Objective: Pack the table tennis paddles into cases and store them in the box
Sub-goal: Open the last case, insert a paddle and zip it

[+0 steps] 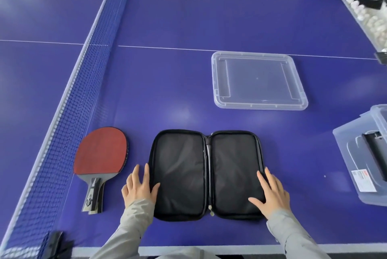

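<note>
Black fabric case (206,175) lies unzipped and flat on the blue surface (188,95), left hand (139,187) and right hand (271,191) resting open-fingered at its outer edges, as the red paddle (100,152) (handle toward the person) lies just beside the left hand, the nearer one.

Head-worn view, looking forward and down, close above the blue table (188,18), wide-angle
</note>
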